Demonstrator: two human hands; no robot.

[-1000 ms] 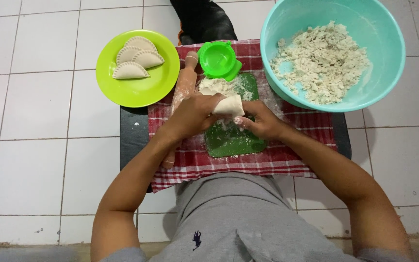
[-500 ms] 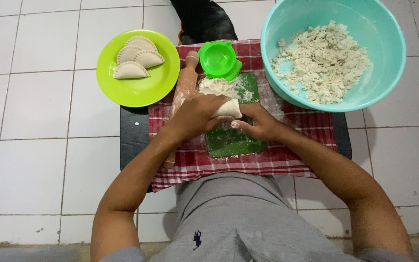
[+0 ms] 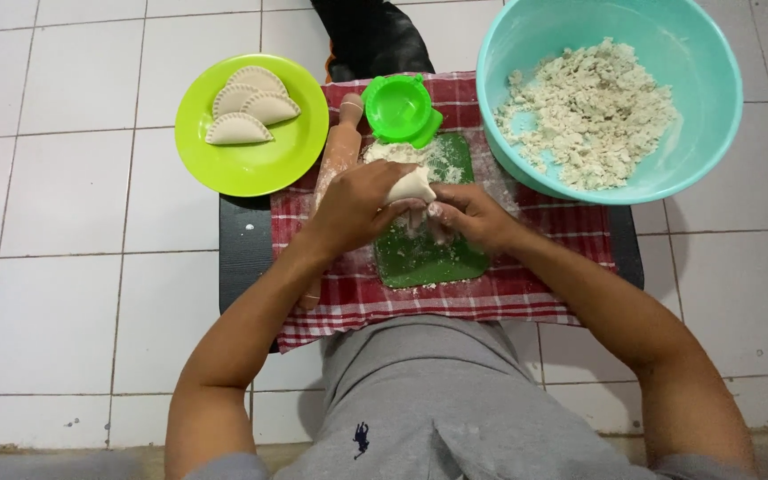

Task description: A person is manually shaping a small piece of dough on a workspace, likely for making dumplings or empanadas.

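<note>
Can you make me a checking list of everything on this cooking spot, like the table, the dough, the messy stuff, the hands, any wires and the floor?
Surface: low dark table under a red checked cloth, with a floury green board.
Job's things: dough piece between both hands; rolling pin, green press mould.
Clutter: lime plate with three folded pastries; teal bowl of crumbly white filling.
Hands: left hand and right hand pinch the dough.
Cables: nothing seen.
Surroundings: white floor tiles.

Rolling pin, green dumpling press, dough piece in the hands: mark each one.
rolling pin [image 3: 338, 147], head view, upper wooden barrel.
green dumpling press [image 3: 397, 108], head view, centre of its round cup.
dough piece [image 3: 412, 187], head view, pale top between both hands.
</note>
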